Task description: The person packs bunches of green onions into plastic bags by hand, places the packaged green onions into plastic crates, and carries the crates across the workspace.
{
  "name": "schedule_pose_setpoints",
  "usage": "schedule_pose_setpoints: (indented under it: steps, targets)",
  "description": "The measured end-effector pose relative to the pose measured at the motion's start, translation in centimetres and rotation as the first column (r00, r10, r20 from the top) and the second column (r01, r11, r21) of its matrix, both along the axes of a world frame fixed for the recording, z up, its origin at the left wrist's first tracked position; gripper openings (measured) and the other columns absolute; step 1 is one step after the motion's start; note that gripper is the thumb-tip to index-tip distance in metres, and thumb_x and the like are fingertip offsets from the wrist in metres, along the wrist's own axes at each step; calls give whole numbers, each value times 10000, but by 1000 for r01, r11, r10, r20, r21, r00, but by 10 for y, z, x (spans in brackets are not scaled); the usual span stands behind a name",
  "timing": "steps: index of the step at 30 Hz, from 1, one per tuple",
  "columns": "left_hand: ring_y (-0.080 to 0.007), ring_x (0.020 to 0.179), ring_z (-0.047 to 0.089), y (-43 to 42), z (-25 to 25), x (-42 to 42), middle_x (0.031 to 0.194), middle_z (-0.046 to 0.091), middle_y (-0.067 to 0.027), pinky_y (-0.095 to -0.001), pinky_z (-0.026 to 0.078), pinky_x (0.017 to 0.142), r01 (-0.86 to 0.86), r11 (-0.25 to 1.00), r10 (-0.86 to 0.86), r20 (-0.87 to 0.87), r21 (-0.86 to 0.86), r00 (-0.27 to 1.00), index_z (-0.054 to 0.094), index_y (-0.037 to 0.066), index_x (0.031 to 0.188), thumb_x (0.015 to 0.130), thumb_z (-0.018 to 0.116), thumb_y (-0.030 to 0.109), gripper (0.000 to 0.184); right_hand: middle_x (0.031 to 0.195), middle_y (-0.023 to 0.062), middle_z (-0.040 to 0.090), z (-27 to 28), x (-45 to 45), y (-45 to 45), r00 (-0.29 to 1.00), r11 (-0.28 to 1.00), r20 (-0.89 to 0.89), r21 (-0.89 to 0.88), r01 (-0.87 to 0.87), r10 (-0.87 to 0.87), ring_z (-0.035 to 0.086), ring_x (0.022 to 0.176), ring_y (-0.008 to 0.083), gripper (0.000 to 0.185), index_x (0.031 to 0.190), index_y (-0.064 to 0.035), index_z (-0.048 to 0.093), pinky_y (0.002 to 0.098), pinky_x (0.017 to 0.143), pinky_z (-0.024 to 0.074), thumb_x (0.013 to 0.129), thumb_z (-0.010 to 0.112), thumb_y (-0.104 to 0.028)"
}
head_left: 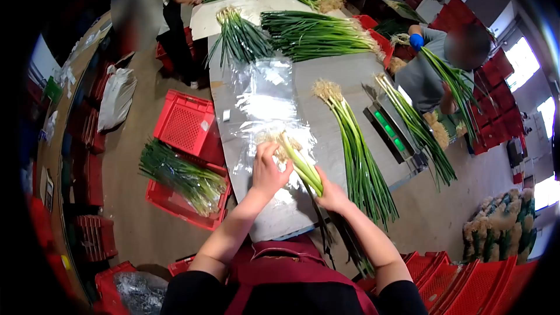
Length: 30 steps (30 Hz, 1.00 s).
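Observation:
A bunch of green onions (304, 169) is in my right hand (332, 192), whose fingers wrap round the stalks, with the dark leaves hanging over the table's front edge. My left hand (270, 169) is at the root end, its fingers curled; whether they hold roots is too unclear to tell. Under and beyond the roots lie clear plastic bags (265, 99), shiny with glare. To the right, another bunch (353, 146) rests on the grey table (309, 73), roots pointing away from me.
A scale (388, 131) with a green display stands at right beside more onions (420, 128). A co-worker (434, 64) holds a bunch there. Another person (169, 17) stands at far left. Red crates (186, 125) are left of the table; onion piles (321, 35) lie farther back.

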State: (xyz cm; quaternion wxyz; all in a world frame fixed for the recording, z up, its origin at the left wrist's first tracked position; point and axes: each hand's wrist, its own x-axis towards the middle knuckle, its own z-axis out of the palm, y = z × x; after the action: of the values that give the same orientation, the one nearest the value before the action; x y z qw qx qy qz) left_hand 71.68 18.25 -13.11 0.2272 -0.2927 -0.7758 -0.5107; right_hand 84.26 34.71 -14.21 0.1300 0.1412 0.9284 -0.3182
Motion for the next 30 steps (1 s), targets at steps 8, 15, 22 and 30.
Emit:
schedule_pose_setpoints:
  steps: [8,15,22,30]
  targets:
    - [-332,886,482,-34,-155,0,985,436,-155,-393,423,751,236,834,-33,382,-498,924,434,33,1030,665,664,164,451,1035,233,497,-146,-11,-17,996,992,15,97,-86,85,502,922,360,808,1323,-142,230,409,794,412,668,671,-315]
    - [-321,885,491,-33,-152,-3,953,455,-157,-395,424,744,286,762,-11,430,-581,903,428,25,972,642,679,178,441,1058,160,452,-163,11,-25,903,972,-427,229,60,45,429,986,338,355,1035,-80,501,411,847,353,735,623,-225]
    - [-331,717,545,-23,-197,-16,861,504,-151,-435,441,624,202,714,74,360,-670,930,520,73,846,695,585,185,199,927,172,508,-149,23,-16,956,961,-293,263,81,-1,485,868,342,223,857,-8,472,413,720,395,761,585,-175]
    - [-269,728,517,-2,-150,-7,829,484,-141,-351,399,682,140,634,-29,157,-761,987,541,67,817,688,589,190,185,717,185,538,-136,83,1,991,981,-114,191,-40,63,528,656,371,230,859,-28,431,445,575,417,818,515,-238]
